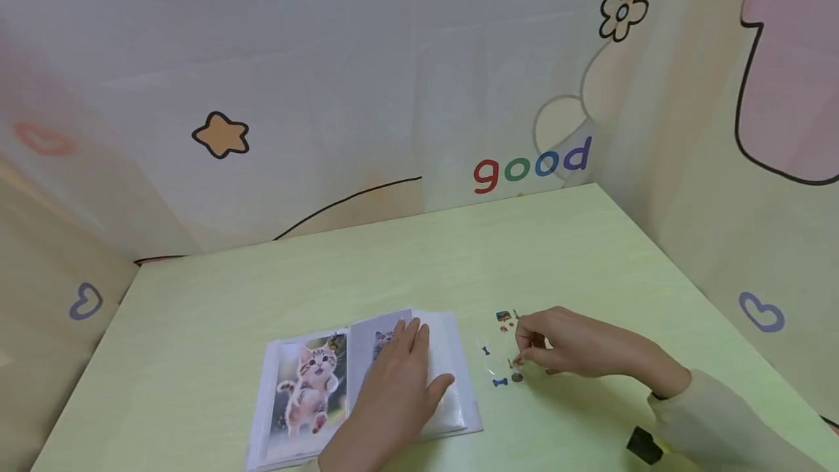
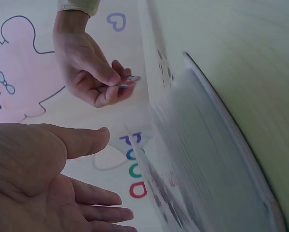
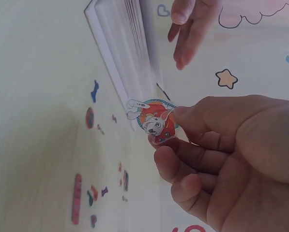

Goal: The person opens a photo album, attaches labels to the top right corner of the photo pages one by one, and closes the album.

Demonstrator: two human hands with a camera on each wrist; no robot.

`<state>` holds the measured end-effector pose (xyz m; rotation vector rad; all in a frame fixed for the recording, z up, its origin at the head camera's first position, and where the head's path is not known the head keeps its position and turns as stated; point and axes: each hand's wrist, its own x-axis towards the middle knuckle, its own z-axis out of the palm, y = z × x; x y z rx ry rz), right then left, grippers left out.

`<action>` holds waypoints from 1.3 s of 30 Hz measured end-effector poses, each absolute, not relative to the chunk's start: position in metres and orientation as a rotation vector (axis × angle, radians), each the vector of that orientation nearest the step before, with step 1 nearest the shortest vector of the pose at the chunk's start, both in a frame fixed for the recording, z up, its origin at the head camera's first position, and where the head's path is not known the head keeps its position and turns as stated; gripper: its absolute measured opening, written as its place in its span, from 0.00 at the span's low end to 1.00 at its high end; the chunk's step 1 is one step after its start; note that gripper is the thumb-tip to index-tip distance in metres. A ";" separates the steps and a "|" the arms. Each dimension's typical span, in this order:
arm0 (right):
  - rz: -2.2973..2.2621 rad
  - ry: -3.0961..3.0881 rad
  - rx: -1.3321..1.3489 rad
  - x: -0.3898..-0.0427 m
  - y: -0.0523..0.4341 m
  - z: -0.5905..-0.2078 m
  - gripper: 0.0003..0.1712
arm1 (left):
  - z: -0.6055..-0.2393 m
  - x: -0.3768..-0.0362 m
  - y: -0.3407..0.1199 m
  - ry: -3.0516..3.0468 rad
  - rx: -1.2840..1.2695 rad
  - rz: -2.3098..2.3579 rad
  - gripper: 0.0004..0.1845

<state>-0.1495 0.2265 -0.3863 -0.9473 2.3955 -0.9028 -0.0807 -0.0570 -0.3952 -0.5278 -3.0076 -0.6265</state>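
Bright, even, soft light, faint shadows, no glare, head view slightly hazy, wrist views blurred up close

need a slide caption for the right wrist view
Right hand pinches a cartoon dog sticker above the sticker sheet, the photo album and left hand beyond.

Red-orange cartoon-dog sticker (image 3: 154, 121), pale-green table (image 1: 406, 261)

The left hand (image 2: 42, 179) lies open, fingers (image 2: 98, 198) straight, beside the white, clear-sleeved photo album (image 2: 207, 164). Beyond it, the right hand (image 2: 88, 72) pinches a small colourful sticker (image 2: 129, 80) above the pale green table (image 2: 241, 43).
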 end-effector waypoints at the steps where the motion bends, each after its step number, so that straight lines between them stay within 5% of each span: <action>1: -0.912 2.388 -0.951 -0.150 0.224 -0.385 0.09 | -0.395 -0.080 -0.061 -3.013 -0.515 -0.627 0.39; 17: -0.934 2.442 -1.103 -0.168 0.191 -0.382 0.07 | -0.409 -0.073 -0.099 -3.109 -0.359 -0.706 0.40; 39: -0.940 2.466 -1.134 -0.184 0.162 -0.389 0.06 | -0.423 -0.078 -0.093 -3.182 -0.425 -0.518 0.42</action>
